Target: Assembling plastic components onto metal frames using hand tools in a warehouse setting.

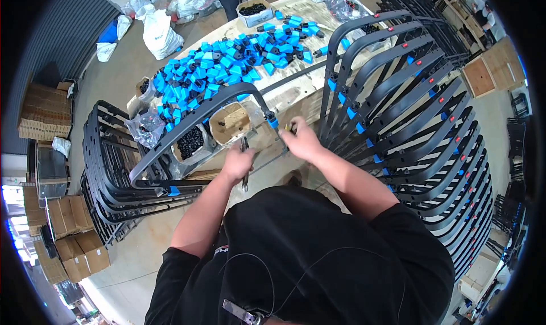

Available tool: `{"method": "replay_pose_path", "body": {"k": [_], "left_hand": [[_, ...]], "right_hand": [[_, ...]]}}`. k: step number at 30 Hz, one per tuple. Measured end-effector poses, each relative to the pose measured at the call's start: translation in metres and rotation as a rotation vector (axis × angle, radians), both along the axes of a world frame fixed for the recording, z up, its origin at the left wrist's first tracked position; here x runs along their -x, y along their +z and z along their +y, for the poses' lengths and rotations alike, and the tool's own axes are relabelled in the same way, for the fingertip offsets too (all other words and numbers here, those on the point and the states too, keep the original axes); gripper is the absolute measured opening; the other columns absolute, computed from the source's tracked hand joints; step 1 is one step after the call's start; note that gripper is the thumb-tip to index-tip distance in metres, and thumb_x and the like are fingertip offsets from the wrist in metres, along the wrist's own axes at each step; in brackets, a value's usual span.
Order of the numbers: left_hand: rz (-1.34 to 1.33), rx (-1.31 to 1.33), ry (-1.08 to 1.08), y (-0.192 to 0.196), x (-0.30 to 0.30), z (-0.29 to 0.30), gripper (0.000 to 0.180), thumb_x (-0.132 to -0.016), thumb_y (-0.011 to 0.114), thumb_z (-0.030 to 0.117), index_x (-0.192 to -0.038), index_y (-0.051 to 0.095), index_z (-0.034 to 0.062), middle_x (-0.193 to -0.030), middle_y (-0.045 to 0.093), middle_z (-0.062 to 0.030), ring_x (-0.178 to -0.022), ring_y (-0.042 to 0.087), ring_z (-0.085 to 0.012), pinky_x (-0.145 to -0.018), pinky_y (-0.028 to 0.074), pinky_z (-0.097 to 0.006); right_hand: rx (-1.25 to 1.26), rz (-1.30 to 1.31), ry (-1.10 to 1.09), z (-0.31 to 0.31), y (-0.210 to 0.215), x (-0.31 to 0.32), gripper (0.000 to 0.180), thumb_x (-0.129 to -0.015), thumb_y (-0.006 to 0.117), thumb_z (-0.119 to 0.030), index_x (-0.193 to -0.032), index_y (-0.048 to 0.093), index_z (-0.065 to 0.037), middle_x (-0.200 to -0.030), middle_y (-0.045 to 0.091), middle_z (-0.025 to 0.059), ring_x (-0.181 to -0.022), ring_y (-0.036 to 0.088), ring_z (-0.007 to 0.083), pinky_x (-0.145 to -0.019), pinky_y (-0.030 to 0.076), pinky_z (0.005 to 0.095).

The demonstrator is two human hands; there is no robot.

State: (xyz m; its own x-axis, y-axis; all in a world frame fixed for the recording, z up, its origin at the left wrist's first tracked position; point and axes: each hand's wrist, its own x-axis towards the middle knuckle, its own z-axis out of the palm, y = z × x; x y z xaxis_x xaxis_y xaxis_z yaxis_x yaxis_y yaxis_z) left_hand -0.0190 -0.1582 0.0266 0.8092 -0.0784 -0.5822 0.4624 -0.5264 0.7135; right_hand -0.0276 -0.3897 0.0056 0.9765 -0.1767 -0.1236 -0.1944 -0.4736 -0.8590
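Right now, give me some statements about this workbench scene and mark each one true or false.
1. The left hand grips a metal tool. True.
2. The blue clips sit stacked on the floor. False: they lie heaped on the table.
3. The right hand is at the curved black frame, near its blue fitting. True.
4. The rack of finished frames stands on the person's left. False: on the right.

Workshop with pale concrete floor (122,57), grey corrugated wall (54,37) at upper left, stacked cardboard boxes (68,234) along the left edge, white plastic sacks (161,33) on the floor, wooden crates (490,68) at upper right, even daylight
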Motion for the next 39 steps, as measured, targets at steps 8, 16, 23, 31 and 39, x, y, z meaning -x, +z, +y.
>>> {"method": "replay_pose_path", "body": {"k": [8, 16, 23, 31, 39], "left_hand": [[0.136, 0.547, 0.339, -0.01, -0.035, -0.052, 0.049, -0.095, 0.057, 0.002, -0.141, 0.043, -0.0071, -0.108, 0.062, -0.0165, -0.076, 0.064, -0.0226, -0.057, 0.055, -0.034], [0.149, 0.647, 0.236, 0.009, -0.037, -0.071, 0.05, -0.093, 0.057, -0.001, -0.141, 0.044, -0.0025, -0.108, 0.061, -0.0147, -0.083, 0.064, -0.0216, -0.063, 0.056, -0.033], [0.203, 0.698, 0.218, 0.014, -0.048, -0.068, 0.041, -0.094, 0.055, 0.003, -0.134, 0.049, -0.0031, -0.109, 0.062, -0.0152, -0.083, 0.064, -0.0205, -0.069, 0.057, -0.033], [0.24, 0.712, 0.209, 0.006, -0.046, -0.076, 0.03, -0.096, 0.062, 0.01, -0.121, 0.056, -0.0044, -0.111, 0.067, -0.0147, -0.09, 0.068, -0.0182, -0.076, 0.057, -0.029], [0.189, -0.14, -0.238, -0.01, -0.052, -0.091, 0.029, -0.088, 0.071, 0.022, -0.105, 0.065, -0.0002, -0.082, 0.069, -0.0073, -0.068, 0.063, -0.0171, -0.063, 0.051, -0.031]], "right_hand": [[-0.573, 0.036, -0.235, -0.025, -0.038, -0.069, 0.032, -0.096, 0.062, -0.028, -0.107, 0.066, 0.002, -0.087, 0.068, 0.0094, -0.079, 0.06, 0.0171, -0.074, 0.048, 0.0351], [-0.674, 0.239, -0.19, -0.028, -0.049, -0.088, 0.028, -0.097, 0.053, -0.027, -0.101, 0.064, -0.001, -0.084, 0.064, 0.007, -0.073, 0.057, 0.0174, -0.069, 0.046, 0.0347], [-0.843, 0.414, -0.162, -0.036, -0.05, -0.094, 0.035, -0.097, 0.051, -0.03, -0.106, 0.064, 0.001, -0.09, 0.067, 0.012, -0.081, 0.062, 0.0232, -0.076, 0.05, 0.0377], [-0.187, 0.19, 0.125, -0.059, -0.064, -0.1, 0.044, -0.096, 0.049, -0.033, -0.104, 0.065, 0.007, -0.094, 0.07, 0.0212, -0.088, 0.067, 0.0332, -0.082, 0.053, 0.0427], [-0.427, 0.515, 0.065, -0.048, -0.031, -0.112, 0.037, -0.098, 0.054, -0.034, -0.102, 0.065, 0.001, -0.077, 0.066, 0.0105, -0.064, 0.063, 0.0189, -0.061, 0.05, 0.0365]]}}
